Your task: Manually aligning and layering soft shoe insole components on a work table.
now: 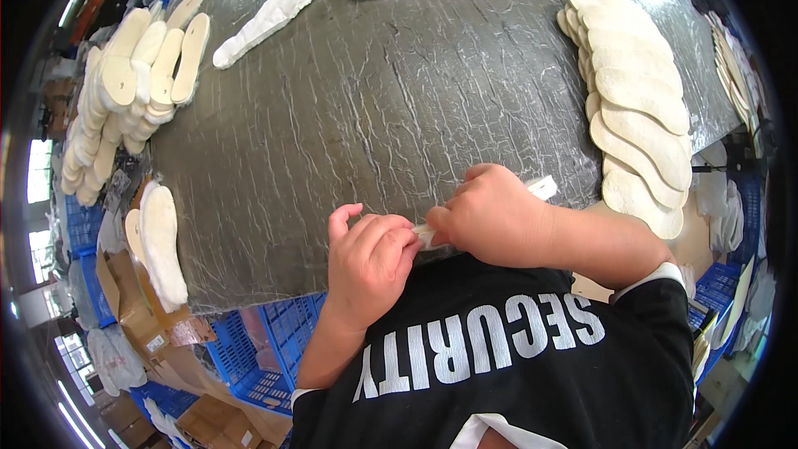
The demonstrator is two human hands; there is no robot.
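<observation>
Both my hands meet at the near edge of the dark table, in front of my black shirt. My left hand (366, 266) is closed in a pinch on a pale insole (426, 237), of which only a small strip shows between the fingers. My right hand (490, 216) is closed, bent over at the wrist, with its fingertips on the same strip. Past the right wrist a white flat piece (542, 188) sticks out; whether it belongs to the insole I cannot tell. The fingers hide most of what they hold.
Overlapping cream insoles (640, 91) line the table's right side. More insoles (125, 75) are heaped at the far left. Single fleecy insoles (268, 22) lie at the back and on the left edge (162, 245). Blue crates (258, 349) and a cardboard box (137, 303) stand below.
</observation>
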